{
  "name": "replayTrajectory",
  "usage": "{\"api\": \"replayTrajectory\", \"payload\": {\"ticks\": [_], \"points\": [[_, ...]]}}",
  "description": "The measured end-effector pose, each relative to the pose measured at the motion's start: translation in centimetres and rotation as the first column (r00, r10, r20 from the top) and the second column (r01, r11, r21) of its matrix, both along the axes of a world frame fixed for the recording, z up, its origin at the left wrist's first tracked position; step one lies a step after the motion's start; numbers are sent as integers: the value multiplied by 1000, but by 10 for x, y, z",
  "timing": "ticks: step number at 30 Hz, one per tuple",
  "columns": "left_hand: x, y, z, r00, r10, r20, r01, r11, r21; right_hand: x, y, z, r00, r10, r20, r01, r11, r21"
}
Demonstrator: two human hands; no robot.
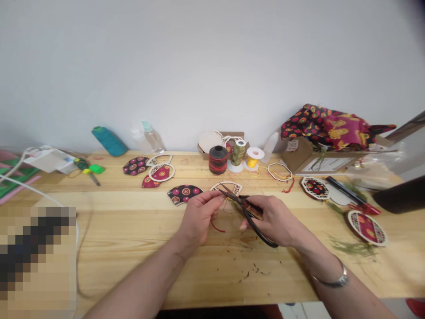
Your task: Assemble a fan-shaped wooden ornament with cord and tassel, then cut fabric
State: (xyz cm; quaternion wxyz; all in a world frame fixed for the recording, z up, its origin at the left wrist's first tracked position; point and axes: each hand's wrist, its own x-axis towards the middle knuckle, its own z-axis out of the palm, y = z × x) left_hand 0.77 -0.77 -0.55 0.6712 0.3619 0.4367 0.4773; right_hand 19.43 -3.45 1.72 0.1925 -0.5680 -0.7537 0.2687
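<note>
My right hand (275, 219) is closed around black-handled scissors (241, 202), its fingers through the handles. The blades point up and left, and their tips lie close to my left fingertips. My left hand (202, 215) is closed in a pinch, with a red cord (218, 227) trailing out beneath it. Small yellow threads show by the blades; the exact spot being pinched is partly hidden. Just behind the hands is a fan-shaped wooden frame (235, 187), partly covered by the blades. Left of it lies a dark patterned fan-shaped fabric piece (185, 194).
Behind stand a black-and-red thread spool (218, 160), an olive spool (238, 155) and a yellow spool (255, 158). Fabric lies over a cardboard box (299, 156) at right. Finished-looking ornaments (367, 228) lie at right, a screwdriver (89, 170) at left. Dark scraps dot the tabletop (133, 221).
</note>
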Motion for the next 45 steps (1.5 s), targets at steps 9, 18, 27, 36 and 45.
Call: {"api": "replayTrajectory", "payload": {"ticks": [9, 18, 27, 36, 45], "points": [[0, 0, 0, 999, -9, 31, 9, 1000, -8, 1, -1, -1, 1000, -14, -17, 13, 1000, -29], [0, 2, -2, 999, 2, 40, -2, 1000, 0, 2, 1, -5, 999, -49, 2, 49, 998, -34], [-4, 6, -2, 986, 18, 166, -1, 994, -107, 50, 20, 5, 671, -368, 643, 423, 903, 74], [-6, 8, 1, 949, 15, 314, 61, 971, -233, 71, 19, 0, 703, -366, 610, 391, 915, 97], [-4, 5, 2, 951, -33, 308, 101, 973, -209, -15, 29, -19, 743, -41, -668, -55, 991, -121]]}}
